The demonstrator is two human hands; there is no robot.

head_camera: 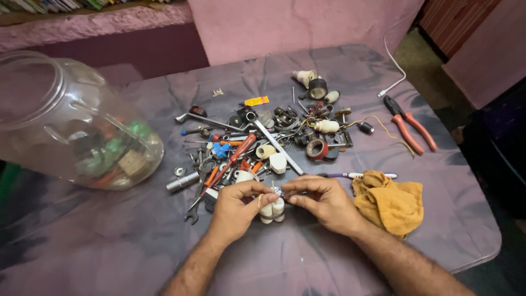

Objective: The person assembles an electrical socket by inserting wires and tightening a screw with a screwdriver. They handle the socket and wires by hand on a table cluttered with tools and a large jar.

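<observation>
Fingers (268,197) of left hand (236,208) and right hand (323,200) pinched together on one small white plug (272,210) held just above bench (109,246), one yellow cloth (392,203) beside right hand, one red pliers (411,125), one clear plastic jar (71,120) on its side, tool pile (263,142) behind hands

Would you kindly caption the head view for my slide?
Left hand and right hand pinch a small white plug beside scattered tools.
</observation>
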